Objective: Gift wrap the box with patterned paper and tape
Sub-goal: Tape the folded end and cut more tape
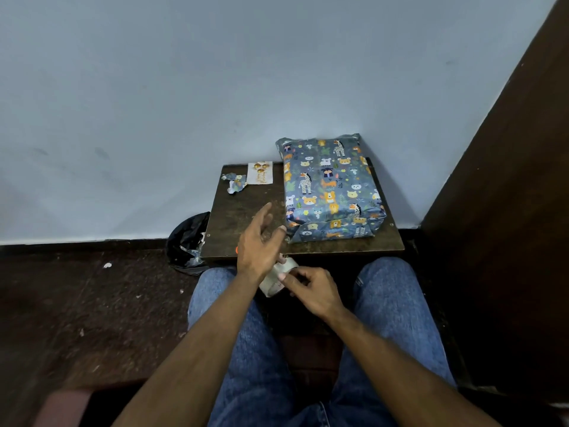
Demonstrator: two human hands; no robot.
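Right fingers: right hand [311,288] pinches the tape roll [277,280] between thumb and curled fingers, over the lap, just off the table's near edge.
Left fingers: left hand [261,238] spread and relaxed, holding nothing; fingertips over the table, thumb tip close to the box's near-left corner. Whether it touches, I cannot tell.
Tape: pale roll, partly hidden under the left wrist. Looks light and rigid. No free end can be made out.
Box: box [331,189] lies flat on the table's right half, at about 1 o'clock from the hands, far end against the wall. Animal-print paper already covers the top and the near end flap.
Handling, judged: flat and stiff enough to press on; probably light. Paper is thin, likely slick, and tears at corners. Best held palm-down on the top face, or by the two long edges, not by the folded flaps.
Loose spots: near end fold looks puffy, far-left corner crumpled; these likely want tape.
Table: small dark table [246,211], worn top. Paper scrap [235,182] and a white tag [260,173] with gold shapes at 11 o'clock from the hands.
Room: pale wall behind, dark floor, black bin bag [187,241] at 9 o'clock beside the table, dark wood panel at 3 o'clock. Person seated, in jeans.
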